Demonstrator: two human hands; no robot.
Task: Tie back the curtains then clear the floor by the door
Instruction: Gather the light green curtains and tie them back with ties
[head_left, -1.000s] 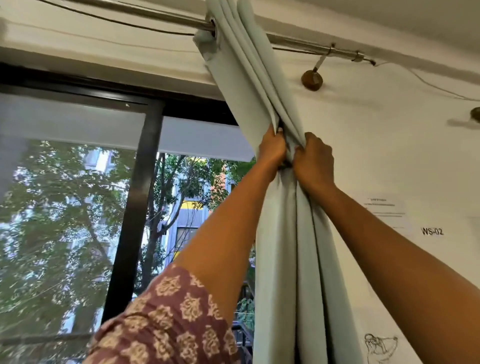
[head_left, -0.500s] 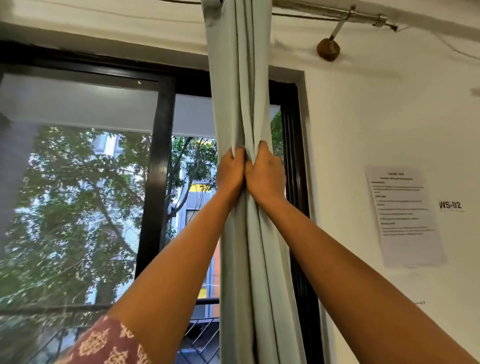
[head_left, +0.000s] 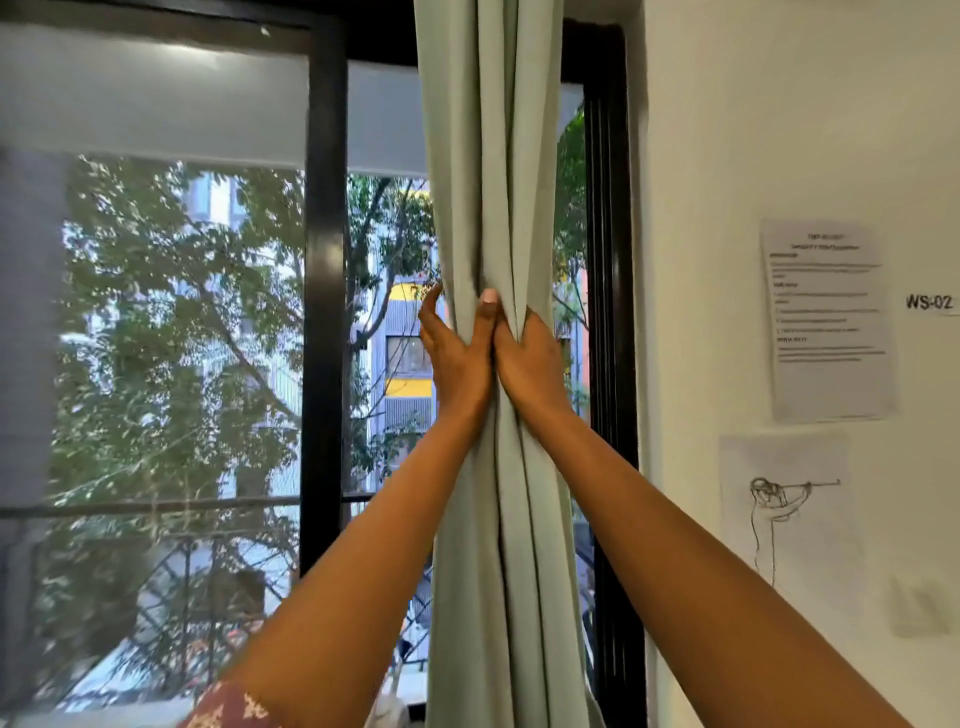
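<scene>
A pale green curtain (head_left: 493, 156) hangs bunched into a narrow column in front of the black-framed window. My left hand (head_left: 454, 358) wraps the bundle from its left side, thumb up on the front folds and fingers reaching behind. My right hand (head_left: 532, 358) grips it from the right at the same height, fingers tucked into the folds. Both hands touch each other, with my arms stretched out forward. No tie-back or cord is visible. The floor and the door are out of view.
The black window frame (head_left: 326, 312) stands left of the curtain, with trees and buildings beyond the glass. A white wall (head_left: 727, 156) on the right carries a printed sheet (head_left: 828, 322), a "WS-02" label (head_left: 930, 302) and a sketch (head_left: 784, 514).
My hands have slid down the gathered curtain from near the rod to mid-window height, still clasping it. The view has tilted down, so the rod has left the frame.
</scene>
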